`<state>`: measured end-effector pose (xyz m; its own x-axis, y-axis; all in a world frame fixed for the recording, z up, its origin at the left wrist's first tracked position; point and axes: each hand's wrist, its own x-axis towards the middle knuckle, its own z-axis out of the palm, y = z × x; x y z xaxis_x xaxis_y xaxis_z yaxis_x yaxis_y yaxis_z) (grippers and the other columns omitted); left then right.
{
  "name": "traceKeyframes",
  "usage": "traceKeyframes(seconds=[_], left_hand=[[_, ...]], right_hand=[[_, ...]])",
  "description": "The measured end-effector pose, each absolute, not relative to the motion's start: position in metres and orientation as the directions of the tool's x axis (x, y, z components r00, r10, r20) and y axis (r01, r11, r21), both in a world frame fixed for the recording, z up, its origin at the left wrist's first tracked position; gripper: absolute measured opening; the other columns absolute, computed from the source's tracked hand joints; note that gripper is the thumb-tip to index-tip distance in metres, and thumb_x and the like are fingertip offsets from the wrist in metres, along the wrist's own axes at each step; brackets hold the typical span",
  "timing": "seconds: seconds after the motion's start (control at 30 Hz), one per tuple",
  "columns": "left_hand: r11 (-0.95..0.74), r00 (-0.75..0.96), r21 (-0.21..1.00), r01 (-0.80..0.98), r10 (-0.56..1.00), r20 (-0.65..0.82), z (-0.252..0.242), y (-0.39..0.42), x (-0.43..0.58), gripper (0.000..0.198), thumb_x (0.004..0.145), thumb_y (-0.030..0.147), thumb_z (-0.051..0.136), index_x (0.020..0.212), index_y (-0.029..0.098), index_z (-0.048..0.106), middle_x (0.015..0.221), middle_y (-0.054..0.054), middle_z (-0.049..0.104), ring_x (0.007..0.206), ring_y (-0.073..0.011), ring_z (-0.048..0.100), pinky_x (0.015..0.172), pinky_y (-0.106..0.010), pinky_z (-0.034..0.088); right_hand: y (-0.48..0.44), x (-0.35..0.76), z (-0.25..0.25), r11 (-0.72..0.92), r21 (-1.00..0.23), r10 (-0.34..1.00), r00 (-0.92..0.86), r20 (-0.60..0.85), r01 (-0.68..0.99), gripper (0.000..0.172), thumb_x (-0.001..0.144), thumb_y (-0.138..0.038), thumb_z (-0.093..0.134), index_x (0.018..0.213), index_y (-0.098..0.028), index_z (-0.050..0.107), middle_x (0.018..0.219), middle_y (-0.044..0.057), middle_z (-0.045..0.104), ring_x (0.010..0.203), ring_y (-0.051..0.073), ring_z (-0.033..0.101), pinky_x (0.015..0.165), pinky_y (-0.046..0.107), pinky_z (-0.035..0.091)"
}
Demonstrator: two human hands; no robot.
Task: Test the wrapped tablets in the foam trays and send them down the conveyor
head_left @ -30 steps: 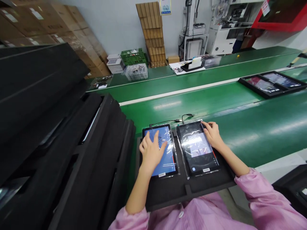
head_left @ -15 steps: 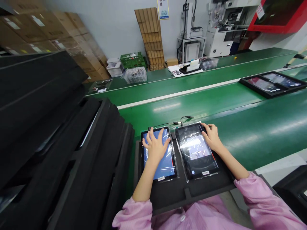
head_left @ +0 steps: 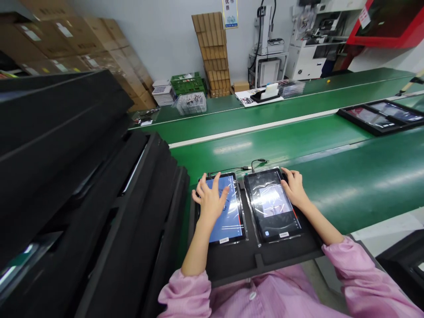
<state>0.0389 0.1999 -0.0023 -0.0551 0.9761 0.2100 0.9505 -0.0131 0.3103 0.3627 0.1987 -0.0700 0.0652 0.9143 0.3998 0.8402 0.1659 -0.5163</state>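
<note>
in the head view, a black foam tray (head_left: 232, 263) sits at the near edge of the green counter (head_left: 285, 132). two tablets lie flat in it, side by side: the left tablet (head_left: 228, 227) by the tray's left edge, the right tablet (head_left: 260, 205) near its right edge. the left hand (head_left: 209, 201) is open, fingers spread over the left tablet; i cannot tell which tips touch the screen. the right hand (head_left: 294, 187) rests at the far right corner of the right tablet; i cannot tell if it grips. the hands are well apart. short black cables (head_left: 232, 169) come from the tablets' far ends. both screens are lit and clear film covers them, so laying them in and turning them on look done. work on the screens seems only partly done; how much is left does not show.
</note>
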Motion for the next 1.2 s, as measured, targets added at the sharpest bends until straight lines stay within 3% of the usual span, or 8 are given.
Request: traceKeyframes(seconds=[0.2,0.4,0.63,0.97,1.2], left_hand=[[0.024,-0.114,0.421,0.907,0.975,0.19,0.001,0.166,0.013,0.057,0.1,0.05,0.033,0.15,0.026,0.043,0.152,-0.018,0.038,0.14,-0.0355,0.037,0.114,-0.067,0.026],[0.056,-0.169,0.516,0.854,0.97,0.174,-0.008,0.144,-0.007,0.06,0.098,0.052,0.033,0.146,0.019,0.046,0.148,-0.019,0.043,0.133,-0.0368,0.044,0.11,-0.063,0.035],[-0.039,-0.21,0.612,0.79,0.921,0.329,-0.031,0.15,-0.012,0.054,0.098,0.047,0.033,0.138,0.014,0.05,0.134,-0.02,0.056,0.127,-0.0338,0.051,0.113,-0.055,0.036],[-0.063,-0.204,0.614,0.787,0.912,0.355,-0.036,0.154,-0.018,0.043,0.097,0.036,0.036,0.133,0.019,0.053,0.127,-0.014,0.063,0.12,-0.0285,0.056,0.107,-0.046,0.042],[-0.124,-0.099,0.556,0.822,0.931,0.353,-0.038,0.15,-0.013,0.047,0.098,0.04,0.033,0.13,0.017,0.057,0.127,-0.015,0.067,0.122,-0.031,0.053,0.106,-0.049,0.04]], right_hand=[[0.196,0.364,-0.067,0.171,-0.518,0.919,0.054,0.39,0.838,0.054,0.101,-0.048,0.026,0.142,-0.022,0.05,0.115,0.014,0.046,0.109,0.032,0.046,0.103,0.057,0.04],[0.196,0.362,-0.063,0.158,-0.472,0.936,0.021,0.351,0.867,0.055,0.101,-0.045,0.024,0.14,-0.022,0.056,0.113,0.014,0.046,0.104,0.029,0.047,0.102,0.054,0.042],[0.196,0.362,-0.062,0.157,-0.438,0.942,-0.001,0.334,0.885,0.054,0.101,-0.044,0.026,0.141,-0.025,0.057,0.115,0.014,0.047,0.105,0.03,0.047,0.101,0.055,0.043],[0.196,0.36,-0.059,0.13,-0.435,0.953,0.008,0.301,0.891,0.055,0.1,-0.047,0.027,0.145,-0.027,0.053,0.114,0.014,0.049,0.103,0.031,0.048,0.098,0.057,0.044],[0.195,0.36,-0.059,0.124,-0.444,0.957,0.012,0.291,0.887,0.057,0.1,-0.05,0.025,0.144,-0.027,0.054,0.114,0.014,0.049,0.105,0.032,0.047,0.099,0.057,0.043]])
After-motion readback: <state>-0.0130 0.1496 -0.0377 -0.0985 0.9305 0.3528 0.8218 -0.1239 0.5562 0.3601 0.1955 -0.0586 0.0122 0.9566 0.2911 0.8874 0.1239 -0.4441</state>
